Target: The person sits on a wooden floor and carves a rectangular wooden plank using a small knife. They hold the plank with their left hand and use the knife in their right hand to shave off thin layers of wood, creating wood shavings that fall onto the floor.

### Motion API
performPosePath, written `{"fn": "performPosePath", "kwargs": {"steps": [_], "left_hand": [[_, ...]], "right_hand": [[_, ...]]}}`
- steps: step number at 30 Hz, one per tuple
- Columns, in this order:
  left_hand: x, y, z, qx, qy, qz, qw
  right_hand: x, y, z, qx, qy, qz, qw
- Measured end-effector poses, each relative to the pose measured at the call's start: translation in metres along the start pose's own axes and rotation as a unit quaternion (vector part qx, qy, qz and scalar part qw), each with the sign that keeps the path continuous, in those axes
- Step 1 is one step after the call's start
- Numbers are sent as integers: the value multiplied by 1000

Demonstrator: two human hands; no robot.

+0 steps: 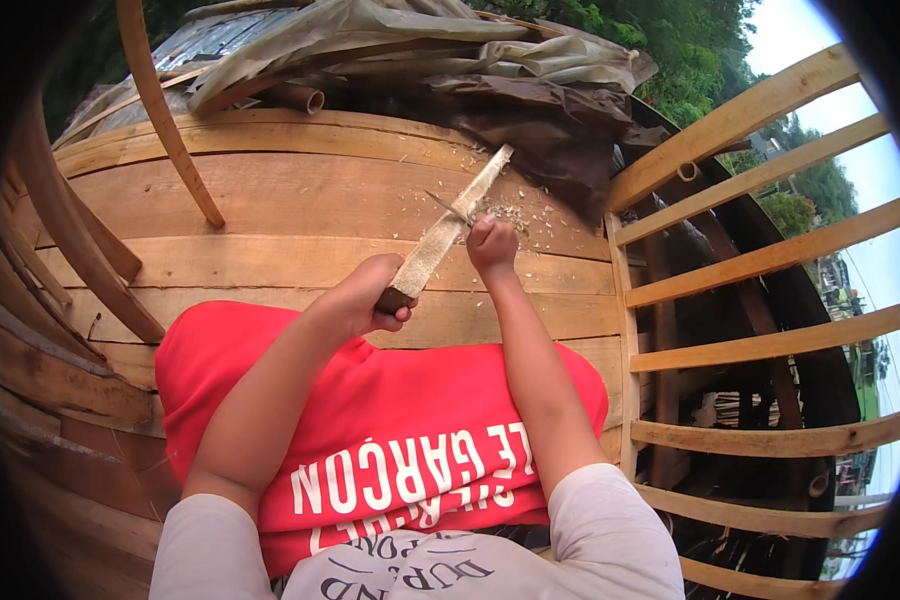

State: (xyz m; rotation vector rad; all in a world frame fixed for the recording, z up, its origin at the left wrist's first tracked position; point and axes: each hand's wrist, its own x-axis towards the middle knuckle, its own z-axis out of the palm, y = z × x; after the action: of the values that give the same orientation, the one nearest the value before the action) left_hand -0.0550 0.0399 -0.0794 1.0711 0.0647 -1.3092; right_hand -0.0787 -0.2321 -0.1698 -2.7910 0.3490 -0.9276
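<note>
A long, roughly squared piece of wood (448, 235) slants up and away to the right in front of me, its pale upper face whittled. My left hand (372, 292) is closed round its near, darker end. A knife (447, 207) lies across the middle of the wood, its thin blade pointing up and left. My right hand (492, 243) is closed in a fist on the knife's handle, which the fingers hide. Pale wood shavings (511, 213) are scattered on the planks beside and beyond the wood.
I sit on a plank floor (300, 195) with red cloth (420, 390) over my legs. Wooden slats (770, 345) form a railing on the right; more upright boards (80, 240) stand on the left. Dark plastic sheeting (540, 115) and a bamboo pole (305, 98) lie at the far edge.
</note>
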Motion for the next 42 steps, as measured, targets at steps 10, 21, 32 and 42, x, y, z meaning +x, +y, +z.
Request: {"fn": "performPosePath", "kwargs": {"steps": [10,21,32,42], "left_hand": [[1,6,-17,-121,-103,-55,986],[5,6,-18,-134,-112,-61,983],[4,9,-41,-133,-112,-42,984],[5,15,-39,-147,-120,-62,980]], "right_hand": [[2,-25,-4,-44,-7,47,998],[10,-32,2,-59,16,61,996],[8,-74,-7,-50,-53,135,988],[10,-71,-10,-14,-38,86,996]]}}
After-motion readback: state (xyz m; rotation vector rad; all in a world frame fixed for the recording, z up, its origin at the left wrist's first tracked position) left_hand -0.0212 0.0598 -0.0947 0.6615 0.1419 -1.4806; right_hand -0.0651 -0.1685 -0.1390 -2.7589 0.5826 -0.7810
